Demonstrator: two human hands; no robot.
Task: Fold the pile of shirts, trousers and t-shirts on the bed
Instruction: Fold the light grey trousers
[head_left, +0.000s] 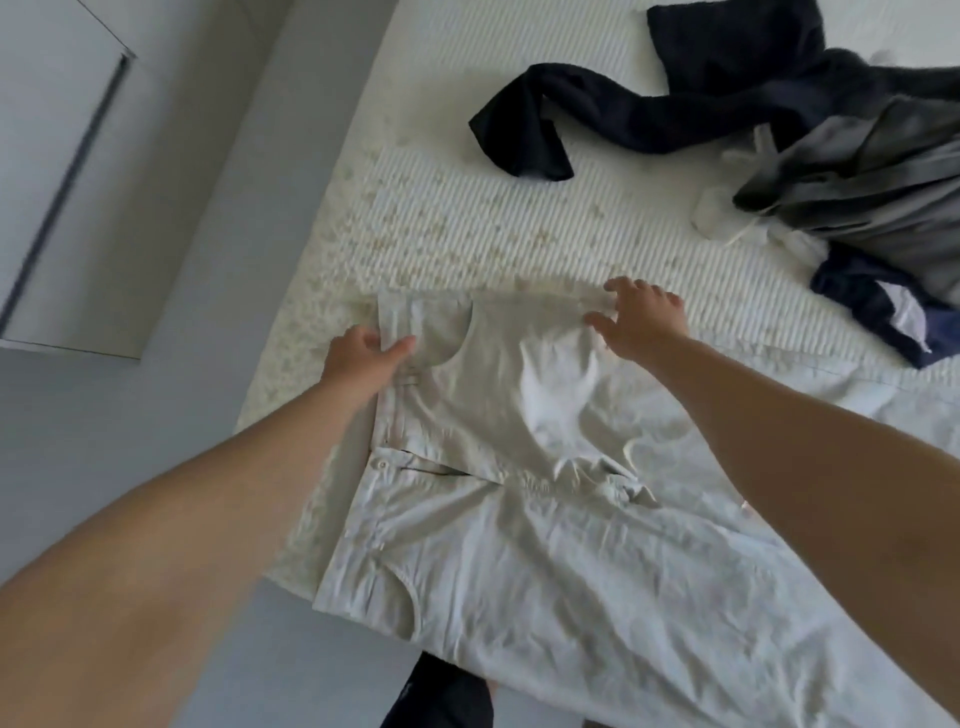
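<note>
Spreading a pair of pale beige trousers (519, 493) flat on the white bed (467, 218) is the step in hand, judged from the layout: fly and button face up, waistband along the bed's edge at 9 o'clock, legs running off toward 4 o'clock. Left hand (363, 358) grips the waistband's far corner at about 10 o'clock, thumb on top of the cloth, fingers curled under the edge. Right hand (636, 319) lies near 12 o'clock on the trousers' far side seam, fingers spread and fairly straight, pressing or tugging the fabric; whether it pinches any cloth cannot be told. Seat area between the hands shows creases. Unfolded pile sits well apart at 1–2 o'clock: a dark navy garment (649, 104), a grey garment (872, 176), a blue-and-white piece (883, 306). Next move probably calls for smoothing the seat, then bringing one leg over the other lengthwise with seams aligned.
</note>
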